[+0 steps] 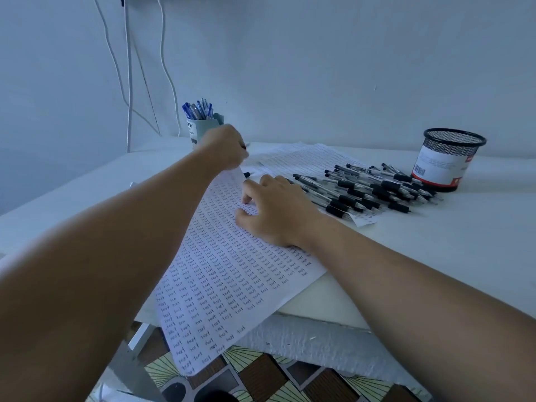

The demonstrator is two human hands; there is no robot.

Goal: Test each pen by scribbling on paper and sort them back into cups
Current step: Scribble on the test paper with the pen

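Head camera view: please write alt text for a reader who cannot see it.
A person's right hand rests on a paper sheet filled with handwritten "test", while the left hand reaches toward a cup of blue pens. Black pens lie piled beside a mesh cup.

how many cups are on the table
2: a pale cup holding blue pens at the back, partly behind the left hand, and a black mesh cup at the right beside the loose pens.

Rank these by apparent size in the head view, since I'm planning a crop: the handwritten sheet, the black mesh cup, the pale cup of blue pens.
1. White paper sheet covered in handwritten "test", largest.
2. Black mesh cup with white label.
3. Pale printed cup holding blue pens, smallest, though farther away and partly hidden.
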